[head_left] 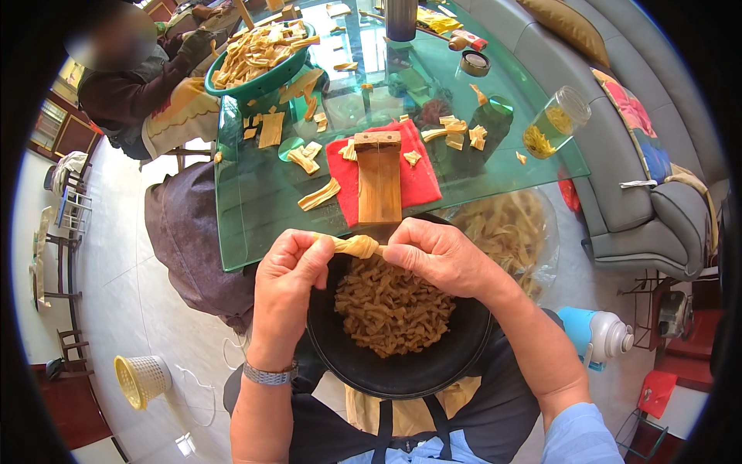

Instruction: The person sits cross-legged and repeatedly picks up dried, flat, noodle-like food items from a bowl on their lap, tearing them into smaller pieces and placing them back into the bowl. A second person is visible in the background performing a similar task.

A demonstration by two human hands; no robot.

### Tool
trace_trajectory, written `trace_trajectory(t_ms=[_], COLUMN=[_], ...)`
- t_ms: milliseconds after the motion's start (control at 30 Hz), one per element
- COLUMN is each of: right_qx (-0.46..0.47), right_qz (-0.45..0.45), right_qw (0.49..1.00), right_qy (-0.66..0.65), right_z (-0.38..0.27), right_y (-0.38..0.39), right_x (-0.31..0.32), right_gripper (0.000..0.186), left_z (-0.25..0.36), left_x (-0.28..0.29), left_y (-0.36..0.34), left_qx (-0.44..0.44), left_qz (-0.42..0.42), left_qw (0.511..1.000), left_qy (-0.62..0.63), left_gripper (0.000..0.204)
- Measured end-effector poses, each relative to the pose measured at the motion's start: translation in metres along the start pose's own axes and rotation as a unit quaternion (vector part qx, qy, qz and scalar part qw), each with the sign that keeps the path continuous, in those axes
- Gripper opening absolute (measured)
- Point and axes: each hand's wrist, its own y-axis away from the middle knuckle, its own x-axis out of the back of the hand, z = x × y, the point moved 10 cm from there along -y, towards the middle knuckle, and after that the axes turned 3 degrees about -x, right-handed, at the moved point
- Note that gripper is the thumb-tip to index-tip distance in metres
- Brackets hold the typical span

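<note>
My left hand (297,263) and my right hand (433,251) both pinch a pale yellow strip (357,247), twisted or knotted in its middle, one end in each hand. It looks like dried food, but I cannot tell the exact kind. Below the hands, a black basin (402,384) rests on my lap, holding a heap of small tan pieces (394,309). Just beyond my hands, a wooden board with a crosspiece (379,185) lies on a red cloth (344,174) at the glass table's edge. A loose strip (319,195) lies left of the cloth.
The glass table (255,224) bears a green basin (267,85) heaped with strips, scattered pieces and a glass jar (558,124). A clear bag of strips (510,232) sits below its edge. A person (127,100) sits far left; a grey sofa (610,197) stands right, a blue flask (593,334) near my knee.
</note>
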Motion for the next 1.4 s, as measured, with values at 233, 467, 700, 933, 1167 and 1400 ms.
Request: trace_trajectory(t_ms=[233, 467, 700, 933, 1167, 1400], right_qx=[0.049, 0.135, 0.13, 0.233, 0.279, 0.275], right_qz=[0.01, -0.003, -0.142, -0.042, 0.167, 0.266], right_qw=[0.986, 0.946, 0.935, 0.888, 0.839, 0.786], right_qy=[0.16, 0.295, 0.298, 0.394, 0.436, 0.485], right_z=[-0.01, -0.009, 0.009, -0.035, -0.052, -0.058], right_y=[0.001, 0.008, 0.036, 0.036, 0.017, -0.011], right_x=[-0.018, -0.036, -0.049, -0.045, 0.023, 0.046], right_gripper=[0.017, 0.021, 0.024, 0.025, 0.031, 0.015], left_z=[0.05, -0.017, -0.052, -0.021, 0.018, 0.037], left_x=[-0.06, -0.061, -0.046, -0.042, -0.048, -0.048], left_y=[0.031, 0.019, 0.049, 0.022, -0.022, -0.063], left_qx=[-0.341, -0.155, -0.037, -0.147, -0.181, -0.256], left_qz=[-0.096, -0.207, -0.327, -0.197, -0.159, -0.021], left_qw=[0.793, 0.823, 0.821, 0.828, 0.889, 0.896], left_qy=[-0.496, -0.506, -0.467, -0.504, -0.39, -0.363], left_gripper=[0.047, 0.014, 0.024, 0.008, 0.021, 0.016])
